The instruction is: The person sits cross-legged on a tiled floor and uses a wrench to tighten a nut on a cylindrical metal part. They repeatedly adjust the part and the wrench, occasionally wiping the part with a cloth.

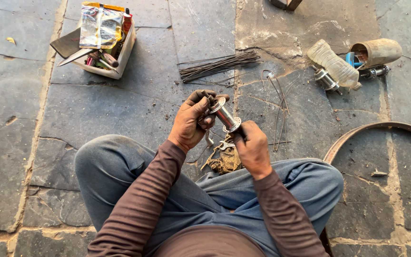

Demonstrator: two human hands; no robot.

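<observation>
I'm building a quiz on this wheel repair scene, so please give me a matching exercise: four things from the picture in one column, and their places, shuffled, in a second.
Things:
1. metal wheel hub
2. bundle of spokes
3. white box of tools
4. wheel rim

Places:
A. top left, on the stone floor
B. right edge, a curved arc beside the knee
C. held between the left hand and right hand
D. flat on the floor above the hands

Pairs: 1-C, 2-D, 3-A, 4-B
</observation>
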